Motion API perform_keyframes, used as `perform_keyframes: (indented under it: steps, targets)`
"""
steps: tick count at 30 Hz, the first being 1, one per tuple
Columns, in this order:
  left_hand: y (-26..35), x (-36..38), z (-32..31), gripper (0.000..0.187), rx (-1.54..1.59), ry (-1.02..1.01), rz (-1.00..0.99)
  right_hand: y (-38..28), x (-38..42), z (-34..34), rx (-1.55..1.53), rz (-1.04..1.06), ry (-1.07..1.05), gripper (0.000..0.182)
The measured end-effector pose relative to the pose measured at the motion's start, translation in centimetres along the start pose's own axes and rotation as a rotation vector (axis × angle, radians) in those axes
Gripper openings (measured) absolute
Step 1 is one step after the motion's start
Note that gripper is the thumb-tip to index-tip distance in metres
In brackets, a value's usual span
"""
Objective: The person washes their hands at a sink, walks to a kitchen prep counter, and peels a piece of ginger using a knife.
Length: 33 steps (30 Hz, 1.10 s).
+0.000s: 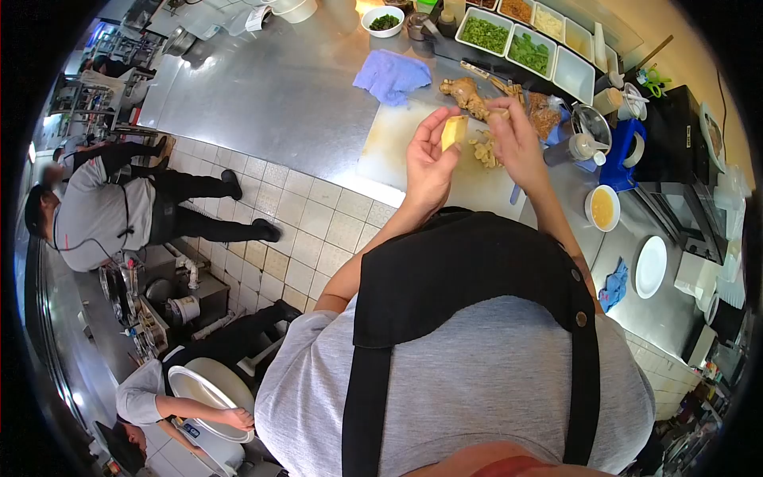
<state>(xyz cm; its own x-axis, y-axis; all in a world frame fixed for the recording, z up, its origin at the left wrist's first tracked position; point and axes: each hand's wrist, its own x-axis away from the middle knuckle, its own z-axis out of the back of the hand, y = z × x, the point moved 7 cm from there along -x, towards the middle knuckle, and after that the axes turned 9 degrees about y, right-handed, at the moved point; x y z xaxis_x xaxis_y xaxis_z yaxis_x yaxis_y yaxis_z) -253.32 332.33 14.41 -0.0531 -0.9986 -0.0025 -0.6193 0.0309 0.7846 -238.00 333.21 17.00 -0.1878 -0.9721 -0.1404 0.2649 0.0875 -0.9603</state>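
My left hand [431, 163] is closed around a yellow peeled piece of ginger [454, 133], held upright over the cutting board [383, 155]. Close beside it, my right hand [520, 147] has its fingertips pinched together; a small pale bit shows there, but I cannot make out what it is. Beyond both hands lies a large brown ginger root [465, 95], unpeeled. Yellowish scraps [486, 151] are scattered on the board between my hands. A knife's blade [515, 194] shows in part under my right forearm.
A blue cloth [391, 77] lies beyond the board. Trays of chopped greens [486, 34] line the back. At right are a blue tape dispenser [628, 155], a bowl of yellow liquid [602, 208] and a white plate [650, 266]. Behind me, one co-worker [103, 203] stands; another holds a white tub [211, 397].
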Motion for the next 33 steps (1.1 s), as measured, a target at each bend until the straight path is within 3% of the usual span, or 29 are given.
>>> perform_keyframes:
  steps: [3,6,15,27,30,33]
  targets:
    - [0.2,0.1,-0.6,0.067,-0.058,-0.021,-0.101,-2.2,1.9,-1.0,0.077,0.215,0.003,0.034]
    - [1.1,0.1,-1.4,0.077,-0.117,-0.107,-0.221,-3.6,3.3,-1.6,0.059,0.089,-0.091,0.044]
    - [1.9,1.6,-2.9,0.076,-0.087,-0.138,-0.283,-5.4,3.4,-1.3,0.193,0.344,0.086,0.052]
    - [2.1,1.4,-3.1,0.068,-0.118,-0.149,-0.353,-6.4,2.9,-1.4,0.068,0.185,-0.023,0.04]
    - [1.5,1.6,-3.1,0.067,-0.06,-0.145,-0.262,-5.4,2.4,-1.3,0.074,0.279,0.083,0.035]
    - [1.1,2.0,-2.8,0.065,-0.08,-0.136,-0.184,-4.1,1.0,-0.7,0.133,0.142,0.049,0.035]
